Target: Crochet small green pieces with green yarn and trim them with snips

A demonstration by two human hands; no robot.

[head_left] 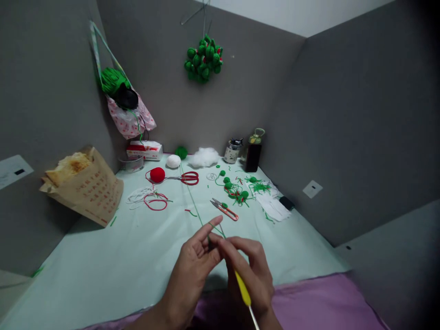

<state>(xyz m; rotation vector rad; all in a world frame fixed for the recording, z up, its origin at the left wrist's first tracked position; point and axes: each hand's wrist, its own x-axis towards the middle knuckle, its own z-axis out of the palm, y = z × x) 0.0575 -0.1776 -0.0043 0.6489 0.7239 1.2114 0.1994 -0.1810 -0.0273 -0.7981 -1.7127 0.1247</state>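
Note:
My left hand (192,268) is pinched near the front of the table, with a strand of green yarn (193,200) looped over its raised index finger. That strand runs back toward the green yarn ball (181,152). Close against it, my right hand (252,270) is closed around a crochet hook (243,288) with a yellow handle. The hook's thin metal tip meets the yarn just above the fingertips. Any stitched piece between the fingers is mostly hidden. Just beyond the hands lie orange-handled thread snips (228,211).
Red scissors (189,178), a red yarn ball (157,174), a white ball (173,161) and stuffing (204,157) lie farther back. Small green crocheted pieces (237,192) are at right. A paper bag (92,192) stands left; a green crocheted cluster (203,62) hangs above.

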